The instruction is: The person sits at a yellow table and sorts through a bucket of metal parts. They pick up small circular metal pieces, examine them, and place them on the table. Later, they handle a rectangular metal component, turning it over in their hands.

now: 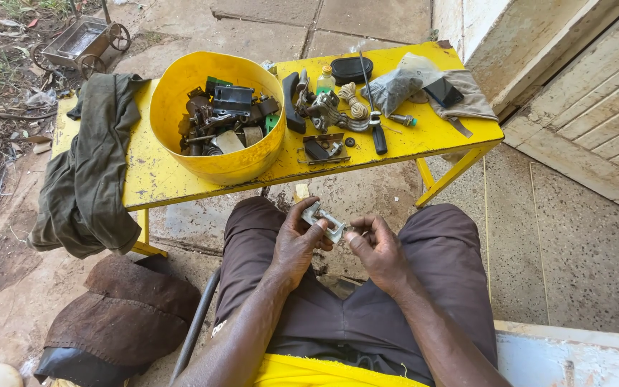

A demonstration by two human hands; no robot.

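A small metal part (324, 221), grey and roughly rectangular like a little lock body or bracket, is held above the lap, between the knees and just in front of the near edge of the yellow counter (152, 179). The left hand (296, 244) is closed around its near end, thumb on top and fingers curled beneath, so the part is steadied rather than worked by it. The right hand (377, 247) is drawn into a pinch, fingertips together at the right end of the part; something tiny may be gripped there, a pin or screw perhaps, but it is too small to be told. By the look of it, a fitting or picking step on the part is in hand, with the piece kept off the counter. A fine, steady pinch and a firm hold from the left hand would be called for next, since anything small let slip would fall to the paved floor. On the counter, a yellow bowl (180, 86) full of dark metal pieces is set toward the left end, with a green cloth (91, 165) hung over the left edge. A black-handled screwdriver (375, 118) is laid across the middle, a coil of cord (352, 100) just beside it, and a small bottle (326, 79) and a black oval case (351, 69) are placed at the far edge
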